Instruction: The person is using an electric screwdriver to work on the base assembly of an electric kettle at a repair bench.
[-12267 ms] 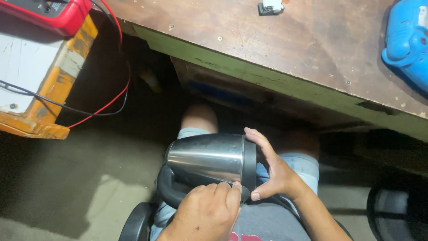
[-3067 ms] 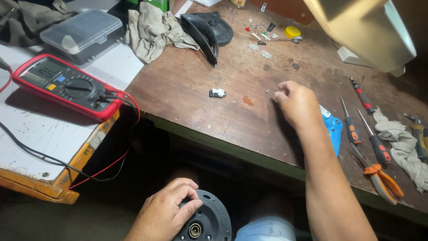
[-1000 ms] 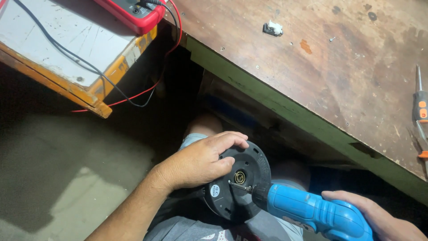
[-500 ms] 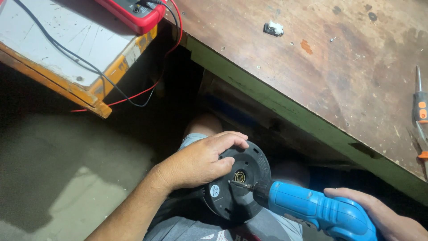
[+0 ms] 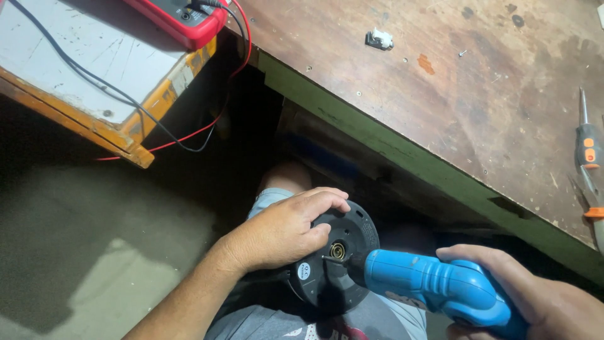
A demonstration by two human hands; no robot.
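An upturned kettle rests on my lap, its round black base (image 5: 343, 280) facing up with a brass connector in the middle. My left hand (image 5: 283, 230) lies over the left part of that base and grips its rim. My right hand (image 5: 541, 302) holds a blue electric screwdriver (image 5: 434, 286) at the lower right. The tool's bit touches the base just left of the brass connector. The kettle's body is hidden below the base.
The brown wooden workbench (image 5: 453, 82) with a green front edge fills the upper right; a small white part (image 5: 379, 39) and a screwdriver (image 5: 588, 148) lie on it. A red multimeter (image 5: 182, 19) with red and black leads sits on a white-topped orange stand (image 5: 75, 69). Grey floor at left.
Over the last second the blue screwdriver and my right hand have shifted slightly right and down; the bit stays on the base. My left hand has not moved.
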